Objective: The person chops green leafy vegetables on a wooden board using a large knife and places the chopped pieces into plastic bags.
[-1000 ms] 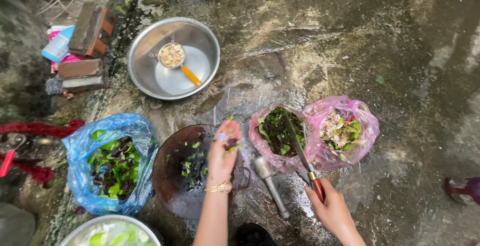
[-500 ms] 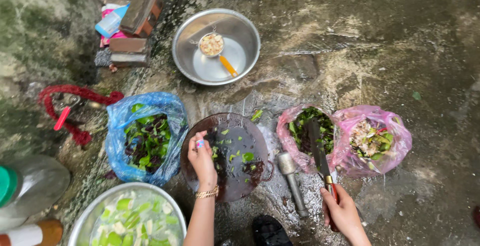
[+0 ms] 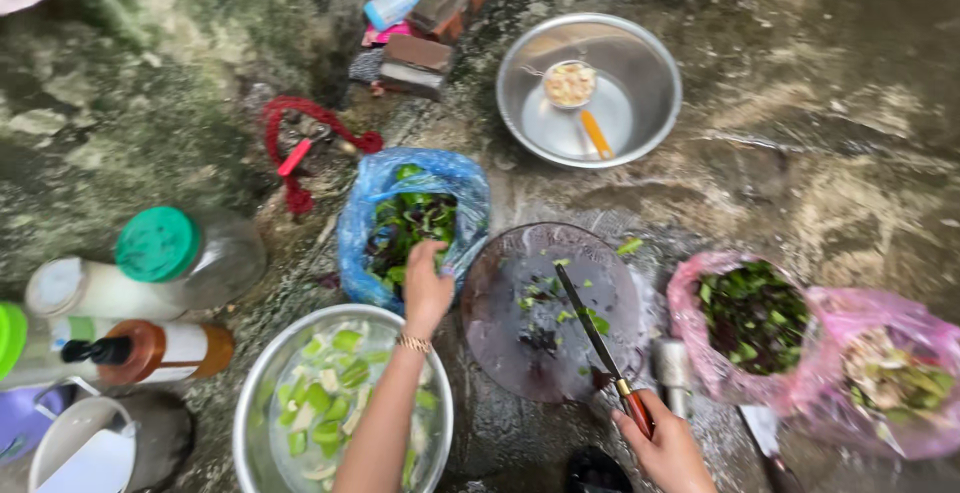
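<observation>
A: How far is the person getting with the greens?

B: Judging by the scene, partway. The left hand (image 3: 428,288) is reaching into the crumpled blue plastic bag of green and purple leaves (image 3: 412,221), fingers curled down among them; whether they are pinching a bunch cannot be told. That bag is looking fairly full.

A: And the other hand?

B: The right hand (image 3: 665,443) is wrapping tightly around the red-brown handle of a long dark-bladed knife (image 3: 592,330), the blade lying across the round dark chopping board (image 3: 550,311) just ahead of that hand. Only a few leaf scraps are sitting on the board.

A: Anything already cut?

B: Below the left forearm, a shiny steel bowl of pale green pieces in water (image 3: 335,403) is holding cut pieces. Right of the knife hand, a pink plastic bag of dark leaves (image 3: 745,318) is waiting open, so more seems to be remaining.

A: How are the leaves looking?

B: Wet, limp, mixed green and purple.
</observation>
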